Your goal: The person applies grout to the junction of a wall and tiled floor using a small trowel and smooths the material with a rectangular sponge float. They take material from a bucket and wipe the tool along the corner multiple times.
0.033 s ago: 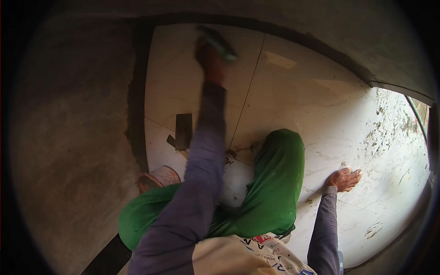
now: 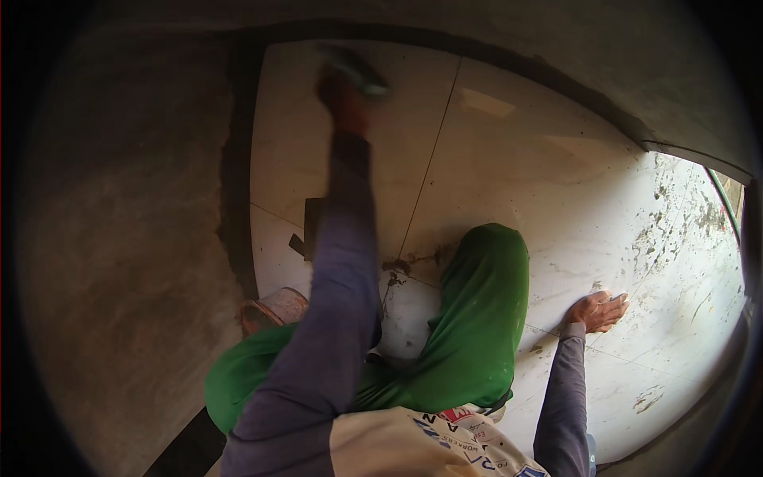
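At the far left part of the floor my left hand is closed on a long grey-green tool. Motion smears the tool, so its exact kind does not show. Beneath it lies a large pale floor tile; whether the tool touches the tile I cannot tell. My right hand rests flat on the pale tiles at the right, fingers spread out, holding nothing.
A small reddish bucket stands beside my left knee. A dark flat rectangular piece lies partly behind my left forearm. Walls border the tiles left and far. Dark mortar crumbs and grey smears mark the floor.
My left hand and the tool have shifted a little to the left. My left forearm now covers more of the dark rectangular piece. The right hand has stayed put.
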Available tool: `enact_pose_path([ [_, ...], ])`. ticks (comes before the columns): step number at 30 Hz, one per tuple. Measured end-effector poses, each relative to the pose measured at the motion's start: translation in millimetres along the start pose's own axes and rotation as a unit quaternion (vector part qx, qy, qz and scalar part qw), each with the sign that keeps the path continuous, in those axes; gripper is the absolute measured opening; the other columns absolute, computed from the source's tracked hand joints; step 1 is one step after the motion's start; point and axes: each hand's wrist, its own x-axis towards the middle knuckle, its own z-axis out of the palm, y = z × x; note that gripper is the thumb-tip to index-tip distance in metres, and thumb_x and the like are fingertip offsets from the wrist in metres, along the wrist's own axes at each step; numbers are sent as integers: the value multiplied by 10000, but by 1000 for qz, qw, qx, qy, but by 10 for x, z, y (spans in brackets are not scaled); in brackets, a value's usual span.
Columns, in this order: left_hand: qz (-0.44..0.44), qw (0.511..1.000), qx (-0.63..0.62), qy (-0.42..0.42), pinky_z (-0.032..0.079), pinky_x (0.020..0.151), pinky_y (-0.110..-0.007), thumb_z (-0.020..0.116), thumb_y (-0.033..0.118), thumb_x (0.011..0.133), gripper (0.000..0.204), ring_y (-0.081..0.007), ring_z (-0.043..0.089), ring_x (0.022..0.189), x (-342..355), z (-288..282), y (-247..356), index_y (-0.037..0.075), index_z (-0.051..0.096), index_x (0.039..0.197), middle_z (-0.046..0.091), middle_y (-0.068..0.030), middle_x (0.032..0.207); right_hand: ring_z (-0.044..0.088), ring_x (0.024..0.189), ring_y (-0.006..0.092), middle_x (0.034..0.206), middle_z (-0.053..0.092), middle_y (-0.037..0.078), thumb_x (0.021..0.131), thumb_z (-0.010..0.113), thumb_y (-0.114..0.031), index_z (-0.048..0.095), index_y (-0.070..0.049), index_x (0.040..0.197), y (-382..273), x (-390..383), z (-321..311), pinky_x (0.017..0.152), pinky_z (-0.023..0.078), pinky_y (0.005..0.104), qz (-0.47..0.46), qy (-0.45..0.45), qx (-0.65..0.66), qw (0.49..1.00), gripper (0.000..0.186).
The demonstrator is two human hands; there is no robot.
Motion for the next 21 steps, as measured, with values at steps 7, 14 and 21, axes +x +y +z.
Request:
enact_pose_path([
  [7,508,685,521,-44,542,987,-498,728,317,880,473,-397,660,1135,1465,-1225,-484,16,683,1243,698,-192,1206,363,1489,339,1617,372,132,1030,384,-413,428,-151,1558,120,47,37,1166,293,613,-13,13,6,1000,590],
  [14,313,845,430,-48,533,1010,-455,660,151,885,448,-346,665,1169,952,-609,-590,-22,640,1298,685,-209,1248,376,1479,336,1621,363,127,1032,381,-414,417,-156,1564,-60,-81,17,1161,303,608,-9,-14,22,1000,593],
  [21,243,912,329,-40,516,995,-436,491,71,994,299,-319,686,1102,-966,1206,592,-38,657,1218,704,-195,1188,339,1507,328,1624,350,137,1031,391,-413,384,-161,1578,-6,-32,-40,1189,269,610,7,-8,13,1000,602],
])
